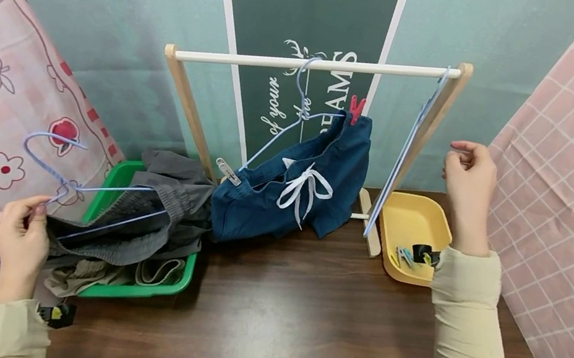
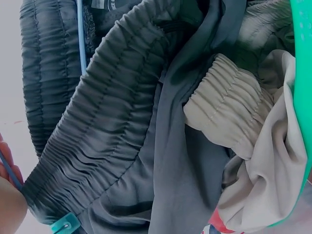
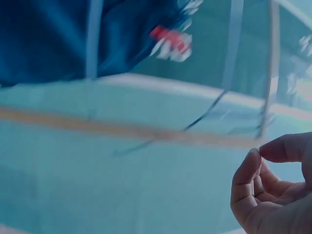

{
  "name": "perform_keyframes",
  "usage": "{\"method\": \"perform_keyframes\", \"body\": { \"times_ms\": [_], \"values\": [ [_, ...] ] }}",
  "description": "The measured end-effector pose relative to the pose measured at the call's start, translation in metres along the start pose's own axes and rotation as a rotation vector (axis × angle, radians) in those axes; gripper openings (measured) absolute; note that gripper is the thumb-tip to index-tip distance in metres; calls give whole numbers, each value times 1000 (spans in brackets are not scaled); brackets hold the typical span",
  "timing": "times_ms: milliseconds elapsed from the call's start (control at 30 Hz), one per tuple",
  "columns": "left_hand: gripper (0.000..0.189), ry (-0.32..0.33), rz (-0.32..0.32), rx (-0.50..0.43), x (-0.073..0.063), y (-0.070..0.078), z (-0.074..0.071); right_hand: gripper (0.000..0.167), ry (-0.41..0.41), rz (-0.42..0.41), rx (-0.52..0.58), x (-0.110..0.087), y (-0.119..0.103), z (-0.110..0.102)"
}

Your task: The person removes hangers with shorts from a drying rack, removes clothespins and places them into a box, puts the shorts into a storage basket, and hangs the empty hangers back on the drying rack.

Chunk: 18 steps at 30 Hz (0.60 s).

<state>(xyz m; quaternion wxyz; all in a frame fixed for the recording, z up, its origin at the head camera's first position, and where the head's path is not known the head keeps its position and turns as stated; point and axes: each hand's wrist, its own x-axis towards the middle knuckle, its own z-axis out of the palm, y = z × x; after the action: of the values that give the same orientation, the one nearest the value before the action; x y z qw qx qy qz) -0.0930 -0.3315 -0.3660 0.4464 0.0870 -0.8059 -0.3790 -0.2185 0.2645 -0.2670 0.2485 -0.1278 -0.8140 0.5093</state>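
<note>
My left hand [image 1: 23, 234] pinches one end of a light blue wire hanger [image 1: 88, 187] at the left. Dark grey elastic-waist trousers [image 1: 113, 242] spread around the hanger's lower bar, their gathered waistband [image 2: 105, 105] large in the left wrist view. A pale teal clothespin [image 2: 65, 223] sits at the waistband's near end, beside the left fingers. My right hand [image 1: 471, 183] is raised to the right of the rack, fingers loosely curled, thumb and index tips close together with nothing visible between them. The right wrist view is blurred behind that hand [image 3: 270, 187].
A wooden rack with a white rail [image 1: 260, 62] holds navy shorts [image 1: 289, 198] on a hanger with a red clothespin [image 1: 355, 110] and a clear one [image 1: 228, 171]. Another blue hanger [image 1: 408, 154] hangs at its right end. A green basket [image 1: 134, 291] holds clothes; a yellow tray [image 1: 411, 214] holds several clothespins.
</note>
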Motion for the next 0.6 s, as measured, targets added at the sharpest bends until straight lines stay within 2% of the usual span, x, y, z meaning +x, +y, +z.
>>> {"method": "perform_keyframes", "body": {
  "times_ms": [100, 167, 233, 333, 467, 600],
  "values": [
    [31, -9, -20, -39, 0, 0, -2, 19, -22, -97, 75, -14, -18, 7],
    [45, -14, -34, -64, -1, 1, -4, 18, -84, -174, 105, -27, -30, 13],
    [52, -20, -37, -80, -1, 2, -6, 20, -174, -246, 107, -41, -41, 19],
    [39, -28, -21, -83, -2, 3, -9, 26, -335, -329, 74, -61, -55, 32],
    [24, -50, 0, -90, -2, 2, -13, 24, -533, -368, 34, -82, -62, 56],
    [36, -63, -26, -127, -2, 2, -18, 22, -638, -406, 9, -98, -61, 81]
  ]
}}
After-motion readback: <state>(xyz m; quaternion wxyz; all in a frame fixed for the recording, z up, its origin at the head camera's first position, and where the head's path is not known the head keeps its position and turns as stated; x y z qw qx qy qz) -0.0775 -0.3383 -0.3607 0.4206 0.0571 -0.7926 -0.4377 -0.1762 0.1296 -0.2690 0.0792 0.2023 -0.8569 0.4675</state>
